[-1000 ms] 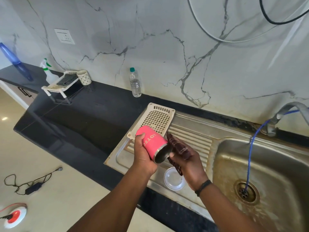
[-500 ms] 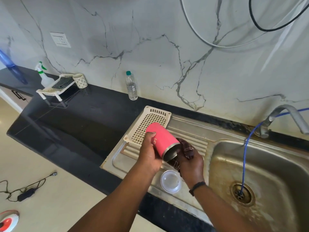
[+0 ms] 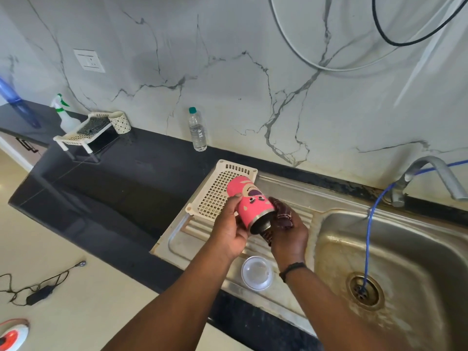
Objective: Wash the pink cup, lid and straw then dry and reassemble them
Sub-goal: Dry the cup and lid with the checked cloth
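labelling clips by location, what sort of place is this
A home kitchen, most likely: a steel sink with a tap, a black stone counter and a marble-look backsplash.

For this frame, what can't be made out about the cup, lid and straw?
- Straw: nowhere visible in the head view.
- Pink cup interior: too dark to tell wet or dry.
- Cloth: mostly hidden by the right hand.
- Lid: straw hole too small to see.

1. The ribbed drainboard (image 3: 298,198) lies bare between the perforated tray (image 3: 217,196) and the sink basin (image 3: 405,249).
2. A clear lid (image 3: 257,273) occupies the drainboard's near edge.
3. The blue hose (image 3: 367,239) hangs across the basin to the drain.
4. The black counter (image 3: 114,183) left of the tray is open.
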